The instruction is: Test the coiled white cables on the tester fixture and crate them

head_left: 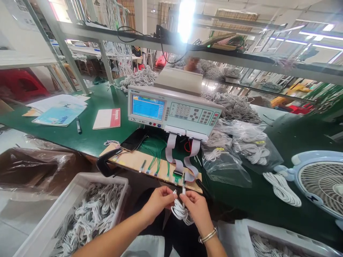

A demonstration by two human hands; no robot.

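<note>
A coiled white cable (180, 211) hangs between my two hands, just in front of a wooden test board (136, 160). My left hand (160, 200) pinches one white end of it. With thumb and fingers closed, my right hand (193, 202) grips the other end, a white plug (184, 189) that points at the small connectors on the board's near edge. Whether the plug sits fully in a connector I cannot tell. Grey ribbon cables (171, 150) run from the board to a bench tester (174, 107) with a lit blue screen.
A white bin of coiled cables (123, 180) stands at the lower left, another bin (241, 228) at the lower right. Bagged cables (249, 142), a loose coil (282, 189) and a blue fan (318, 178) lie right. Left are a booklet (105, 119), a pen (78, 125) and papers.
</note>
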